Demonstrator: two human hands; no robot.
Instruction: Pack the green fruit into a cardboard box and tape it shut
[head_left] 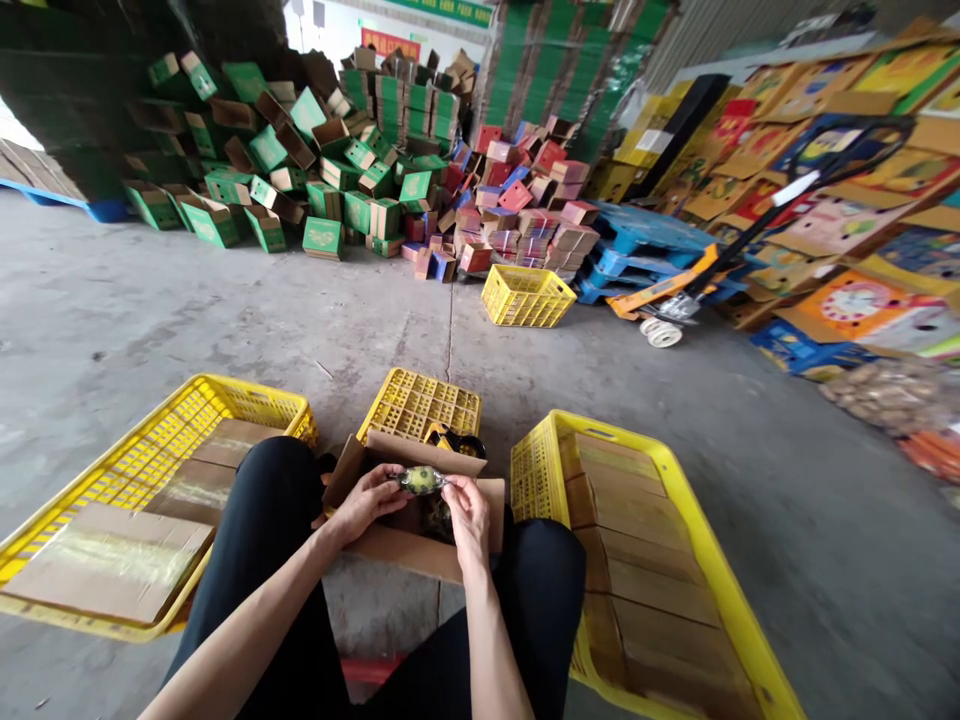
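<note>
Between my knees stands an open cardboard box (420,550) with dark items inside that I cannot make out. Over it I hold a small round yellow-green item in a clear wrapper (420,481). My left hand (367,500) pinches its left end and my right hand (466,506) pinches its right end. Both hands have their fingers closed on the wrapper. My legs in dark trousers frame the box on either side.
A yellow crate (75,500) lined with cardboard sits at my left, another yellow crate (675,490) at my right, an upturned one (420,402) ahead. Farther off are a small yellow crate (527,295), piles of green and red cartons, a pallet jack (675,290), and blue pallets.
</note>
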